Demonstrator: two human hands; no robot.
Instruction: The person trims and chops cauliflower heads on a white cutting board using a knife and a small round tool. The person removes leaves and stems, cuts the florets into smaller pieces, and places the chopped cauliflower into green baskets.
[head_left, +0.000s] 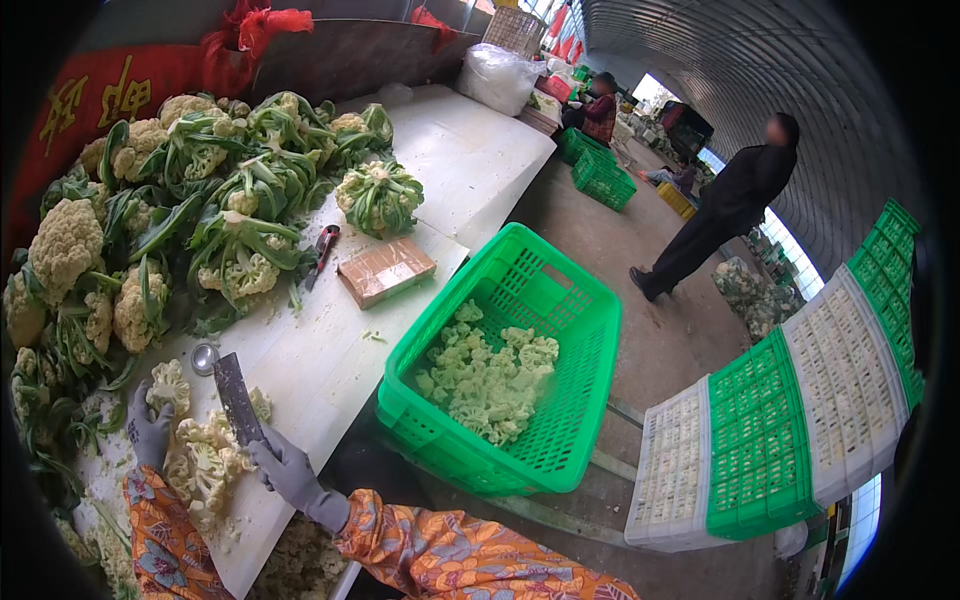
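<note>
My left hand (150, 429), in a grey glove, grips a cut cauliflower piece (169, 387) at its lower side. In my right hand (289, 465), also gloved, is the handle of a broad-bladed knife (240, 397); its blade points up and away over the white board (330, 352). Loose cauliflower florets (201, 461) lie on the board between my hands. Just beyond the blade sits a small round metal cup or lid (203, 358). To the right, a green plastic crate (577, 390) holds a heap of cut florets (491, 375).
Whole leafy cauliflowers (240, 180) are piled left and beyond. A utility knife (322, 251) and a brown taped block (386, 271) lie on the board. Stacked green and white crates (757, 427) stand right. A person in dark clothes (720, 202) stands farther off; others sit behind.
</note>
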